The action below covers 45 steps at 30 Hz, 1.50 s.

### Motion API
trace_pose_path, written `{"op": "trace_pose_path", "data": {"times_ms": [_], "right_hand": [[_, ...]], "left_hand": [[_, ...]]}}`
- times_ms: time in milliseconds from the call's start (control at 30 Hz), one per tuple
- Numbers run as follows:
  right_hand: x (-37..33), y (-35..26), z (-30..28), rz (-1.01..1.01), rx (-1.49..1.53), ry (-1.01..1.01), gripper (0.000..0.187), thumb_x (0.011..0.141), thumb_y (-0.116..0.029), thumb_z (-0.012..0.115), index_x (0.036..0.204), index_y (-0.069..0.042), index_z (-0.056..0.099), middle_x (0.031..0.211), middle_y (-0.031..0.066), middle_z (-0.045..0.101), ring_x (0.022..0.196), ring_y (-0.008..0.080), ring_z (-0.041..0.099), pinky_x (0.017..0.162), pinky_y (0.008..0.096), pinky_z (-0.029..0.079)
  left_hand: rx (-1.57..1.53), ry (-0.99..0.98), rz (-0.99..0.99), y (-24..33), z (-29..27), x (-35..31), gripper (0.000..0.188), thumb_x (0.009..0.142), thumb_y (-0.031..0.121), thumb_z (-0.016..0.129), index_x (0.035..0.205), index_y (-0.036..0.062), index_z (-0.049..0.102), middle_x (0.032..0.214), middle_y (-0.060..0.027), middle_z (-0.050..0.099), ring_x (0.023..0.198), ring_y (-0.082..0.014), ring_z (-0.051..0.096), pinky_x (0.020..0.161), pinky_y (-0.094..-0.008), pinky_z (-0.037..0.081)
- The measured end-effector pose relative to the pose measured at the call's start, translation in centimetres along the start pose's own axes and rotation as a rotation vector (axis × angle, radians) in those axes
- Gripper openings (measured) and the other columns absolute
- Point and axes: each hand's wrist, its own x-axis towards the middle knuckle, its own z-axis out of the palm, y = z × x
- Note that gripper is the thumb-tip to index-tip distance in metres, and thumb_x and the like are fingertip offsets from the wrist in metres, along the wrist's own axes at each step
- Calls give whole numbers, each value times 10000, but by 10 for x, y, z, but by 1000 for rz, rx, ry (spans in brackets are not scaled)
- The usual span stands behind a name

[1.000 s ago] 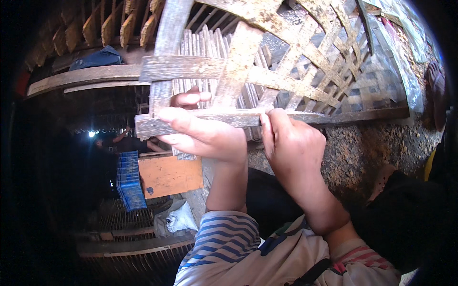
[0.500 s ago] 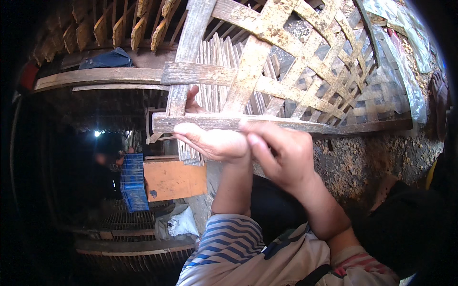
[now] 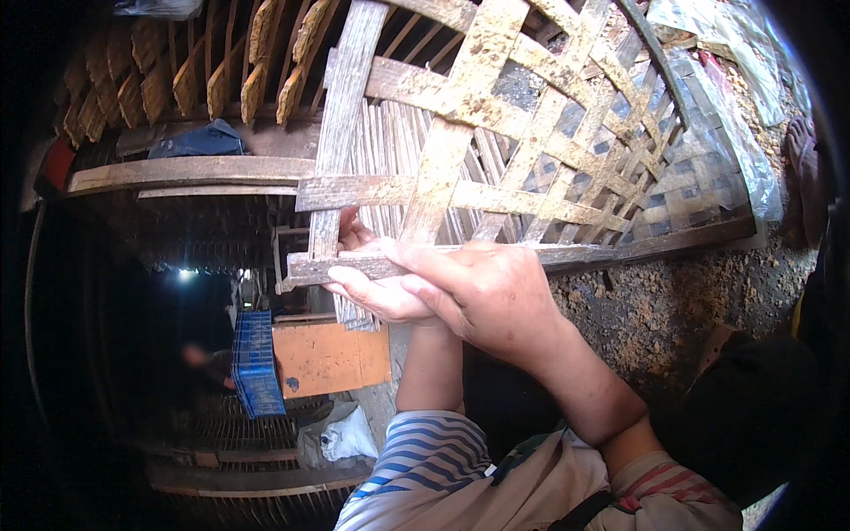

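As your head camera looks down, you have the woven lattice panel (image 3: 440, 168) raised before your chest, its wooden lower bar (image 3: 567, 256) running across just above your wrists. Your left hand (image 3: 376, 299) is half curled, palm up, around that bar near the panel's left corner; its fingertips show behind the slats while the thumb side lies in front. Your right hand (image 3: 500, 288) crosses over the left one, loosely bent, with its index finger against the bar and its thumb just below; you cannot tell from here whether it grips the wood or pinches anything small.

Behind the lattice stands a bundle of thin slats (image 3: 382, 146), its lower ends showing beneath your left hand. Lower left, a blue crate (image 3: 255, 363) sits beside an orange board (image 3: 332, 357), and a white bag (image 3: 350, 434) lies below them. To your right, clear plastic sheeting (image 3: 760, 177) spreads past the panel, near a bare foot (image 3: 804, 173), and crumbly debris (image 3: 637, 327) covers the ground.
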Motion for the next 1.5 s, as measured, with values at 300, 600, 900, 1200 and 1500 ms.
{"op": "trace_pose_path", "data": {"times_ms": [300, 600, 900, 1200, 1500], "right_hand": [[-10, 23, -44, 133, -168, -371, 175, 902, -240, 680, 923, -78, 743, 702, 140, 664, 648, 315, 669, 607, 395, 522], [-74, 170, -139, 720, -553, 979, 690, 910, -425, 693, 1442, -46, 473, 1275, 192, 567, 1130, 235, 569, 926, 339, 460], [-78, 163, -167, 613, 76, 1437, 684, 927, -322, 657, 1452, 24, 386, 1350, 199, 513, 1250, 269, 494, 1057, 399, 383], [-94, 180, -177, 636, 1134, 1263, 728, 927, -633, 539, 1331, -30, 488, 1397, 239, 473, 1313, 368, 437, 1090, 546, 368], [-114, 192, -189, 421, 760, 1378, 415, 960, -414, 642, 1200, -79, 592, 1072, 81, 670, 873, 194, 662, 833, 360, 560]], "left_hand": [[222, -54, 9, 11, 11, 4, 527, 1029, 398, 519, 1305, -42, 431, 1060, -210, 593, 900, -281, 641, 730, -383, 584], [40, 85, -341, 8, -34, 62, 544, 1029, 504, 400, 1257, 41, 570, 1369, -206, 539, 1289, -377, 510, 1048, -624, 414], [45, 116, -498, -35, -9, 14, 597, 1063, 493, 242, 1230, 28, 577, 1325, -191, 585, 1281, -361, 523, 1065, -605, 404], [-81, 445, -771, -69, -13, -59, 661, 1064, 495, 181, 1426, 8, 444, 1474, -171, 480, 1414, -322, 400, 1162, -618, 229], [132, 563, -982, -125, -55, -177, 456, 1071, 385, 327, 1344, 70, 510, 1259, -63, 649, 1198, -259, 585, 1074, -521, 440]]}}
